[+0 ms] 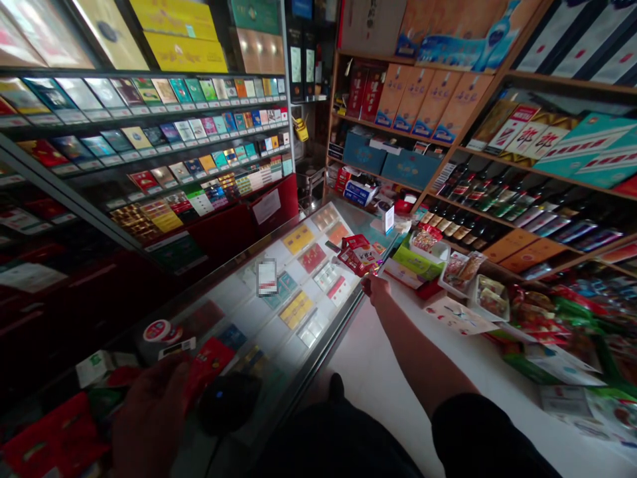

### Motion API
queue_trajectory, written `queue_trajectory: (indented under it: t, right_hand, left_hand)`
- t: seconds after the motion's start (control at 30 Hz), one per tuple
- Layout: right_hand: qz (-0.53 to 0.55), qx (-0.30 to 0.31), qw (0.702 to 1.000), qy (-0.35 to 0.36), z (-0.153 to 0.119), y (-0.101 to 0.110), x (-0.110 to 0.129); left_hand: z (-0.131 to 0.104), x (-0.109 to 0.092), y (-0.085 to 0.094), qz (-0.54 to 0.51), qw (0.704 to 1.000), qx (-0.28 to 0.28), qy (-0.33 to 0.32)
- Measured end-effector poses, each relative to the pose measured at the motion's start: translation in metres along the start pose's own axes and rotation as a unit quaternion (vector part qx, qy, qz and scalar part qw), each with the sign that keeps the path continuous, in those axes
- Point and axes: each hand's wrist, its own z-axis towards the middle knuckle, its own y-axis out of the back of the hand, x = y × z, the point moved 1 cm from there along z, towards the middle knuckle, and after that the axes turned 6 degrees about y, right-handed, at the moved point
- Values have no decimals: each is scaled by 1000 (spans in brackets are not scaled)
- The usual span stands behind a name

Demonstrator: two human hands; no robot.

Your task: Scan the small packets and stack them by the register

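Hands well apart, we grip a red bag point(355, 252) in our right hand point(377, 291) by the glass counter point(279, 352), apparently not yet released. Our left hand point(149, 411) touches a red packet point(209, 365); we cannot tell whether it grips.

Right fingers point(369, 283) hold a red packet point(356, 254) at the glass counter point(279, 352), left fingers point(172, 377) beside a red pouch point(209, 364).

Far beyond the right hand's point(377, 292) fingers point(367, 284), up to their right, two shelved white boxes point(526, 134) each read 郎; other lettering is too small or blurred
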Motion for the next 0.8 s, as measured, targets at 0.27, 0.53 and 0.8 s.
queue_trajectory:
  t: [0.27,0.53,0.8]
  right_hand:
    - [8,-25,999,-22,61,-18,23]
    - [17,-32,997,-67,97,-29,28]
    - [-52,11,996,-68,116,-16,32]
  left_hand:
    - [-51,-41,-120,-116,966,229,-39]
    - [-100,-71,-221,-102,916,389,-3]
    - [-111,-68,-304,-66,887,451,71]
